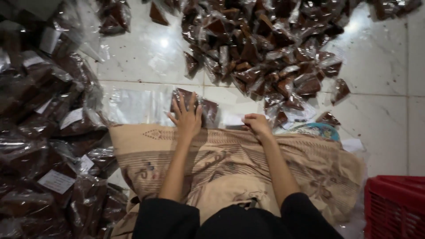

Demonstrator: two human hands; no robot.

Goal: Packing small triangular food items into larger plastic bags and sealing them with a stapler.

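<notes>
The left hand (187,118) lies flat with its fingers spread, pressing down on a small clear plastic packet of dark brown filling (195,106) that sits at the far edge of the lap. The right hand (256,124) is curled into a loose fist just beside it, knuckles up, resting at the edge of the beige patterned cloth (230,163) that covers the person's knees — whether it pinches anything inside that fist I cannot tell. The two hands are close but not touching.

Under and behind the packet a sheet of clear, crinkled plastic film (133,106) lies spread over the white marble-tiled floor (380,71). Beyond the hands, a wide heap of small triangular brown packets in clear wrap (270,48) is piled on the floor, a few loose ones strewn near its right edge. Along the left side runs a stack of larger clear bags of the dark brown stuff with white paper labels (48,146), reaching down to the lower corner.

A light blue patterned object (319,131) peeks out just past the cloth near the right hand — only partly visible. At the lower right stands a red plastic slotted crate (394,206), well apart from both hands.
</notes>
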